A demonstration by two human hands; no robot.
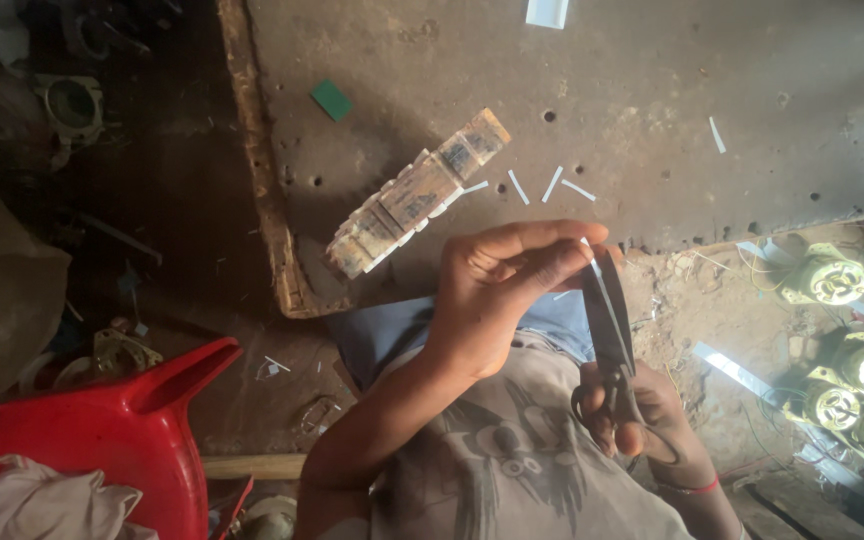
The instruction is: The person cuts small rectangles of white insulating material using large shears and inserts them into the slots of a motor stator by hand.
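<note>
No packages, signs or screens appear; only a small green rectangular tag [331, 100] lies on the grey work surface [652, 80], upper left of centre.

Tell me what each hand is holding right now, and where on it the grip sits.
The right hand holds dark scissors by the handle loops. The left hand pinches a thin pale strip at its end, against the blades.

Strip-littered metal bench [652, 120], wooden block [417, 192]
</note>
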